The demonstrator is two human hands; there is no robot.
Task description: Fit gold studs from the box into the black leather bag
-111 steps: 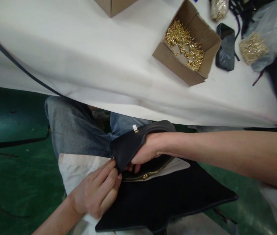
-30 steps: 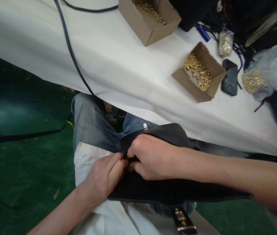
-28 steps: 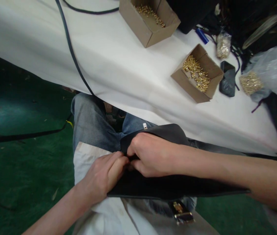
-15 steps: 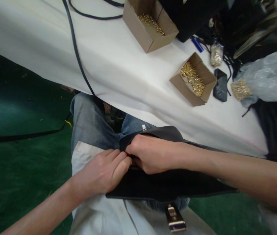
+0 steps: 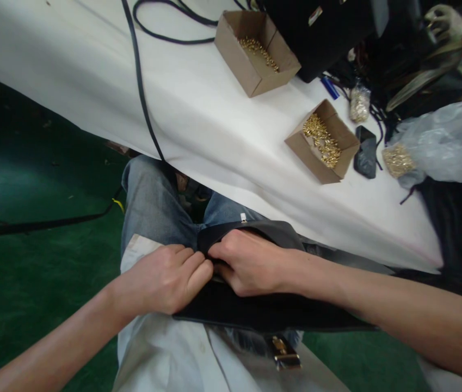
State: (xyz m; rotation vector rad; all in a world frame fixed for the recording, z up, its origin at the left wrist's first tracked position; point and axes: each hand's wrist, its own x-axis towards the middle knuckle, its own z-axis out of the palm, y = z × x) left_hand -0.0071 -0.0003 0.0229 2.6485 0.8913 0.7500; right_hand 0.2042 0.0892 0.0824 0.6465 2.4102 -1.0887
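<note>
A black bag (image 5: 288, 311), which looks like leather, rests across my lap with its mouth open towards me. At its left end, the curled fingers of my left hand (image 5: 176, 275) pinch the edge. My right hand (image 5: 247, 261) reaches into the opening from the right, its thumb and fingers closed on the bag's edge or lining beside the left fingertips. Whatever lies between the fingertips is hidden. A small white-and-metal piece (image 5: 243, 218) shows at the bag's far rim. Below the near edge hangs a shiny gold-toned metal clasp (image 5: 285, 353) on a black tab.
On the white-covered table (image 5: 198, 109) stand two cardboard boxes, one farther back (image 5: 251, 76) and one nearer (image 5: 308, 155), holding small gold-coloured metal parts. A dark block (image 5: 365, 152), a clear plastic bag (image 5: 447, 141) and a blue piece (image 5: 330, 87) lie right. A black cable (image 5: 141, 92) crosses the table.
The view has shifted slightly, so the table things sit a little lower in the picture. Both hands keep their hold at the bag's left end, with only slight finger movement.
</note>
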